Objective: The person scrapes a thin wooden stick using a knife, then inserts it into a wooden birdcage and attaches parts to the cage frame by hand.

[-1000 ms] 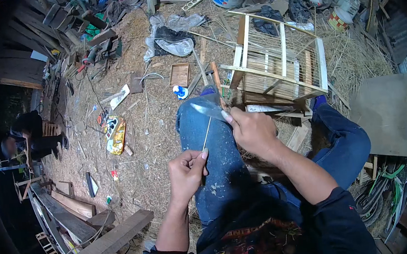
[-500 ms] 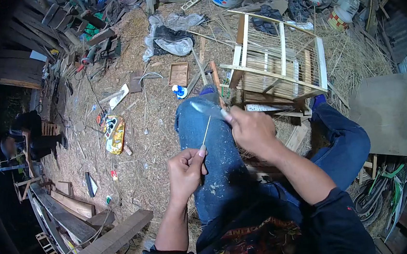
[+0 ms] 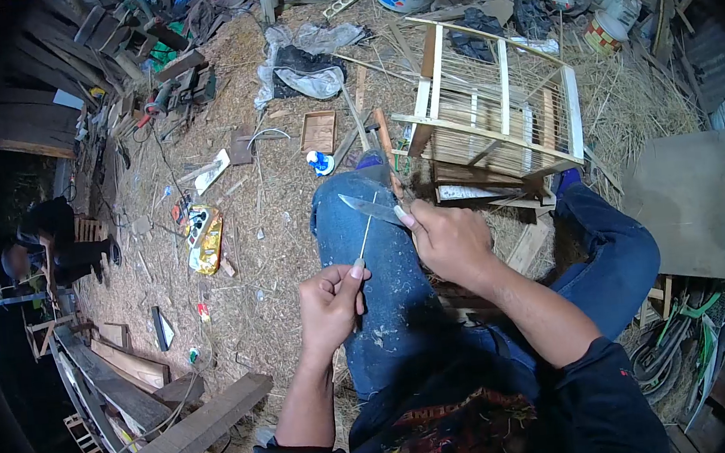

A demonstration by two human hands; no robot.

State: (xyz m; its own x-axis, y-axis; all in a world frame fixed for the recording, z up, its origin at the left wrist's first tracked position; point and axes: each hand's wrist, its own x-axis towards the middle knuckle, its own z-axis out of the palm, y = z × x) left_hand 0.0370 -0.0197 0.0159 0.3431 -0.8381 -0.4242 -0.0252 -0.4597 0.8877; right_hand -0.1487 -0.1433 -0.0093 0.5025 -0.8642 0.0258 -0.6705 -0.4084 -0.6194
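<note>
Between its thumb and fingers, my left hand point(image 3: 329, 305) pinches the near end of a thin pale stick point(image 3: 366, 242), which points up and away over my jeans-covered knee. My right hand point(image 3: 452, 243) is closed around a knife, with the thumb pressed near the base of the blade point(image 3: 368, 210). The blade points left and lies across the far part of the stick; whether it touches cannot be made out. Most of the knife's handle is hidden inside the right fist.
A slatted wooden frame point(image 3: 502, 98) stands ahead on the right. A hammer point(image 3: 384, 134), a small wooden tray point(image 3: 318, 131) and a blue-and-white bottle point(image 3: 319, 163) lie beyond my knee. Wooden beams point(image 3: 182, 432) are at lower left. Another person point(image 3: 49, 237) sits at far left.
The knife blade, blurred before, is now sharp and sits slightly lower and turned. My right hand has shifted a little toward me. My left hand has barely moved.
</note>
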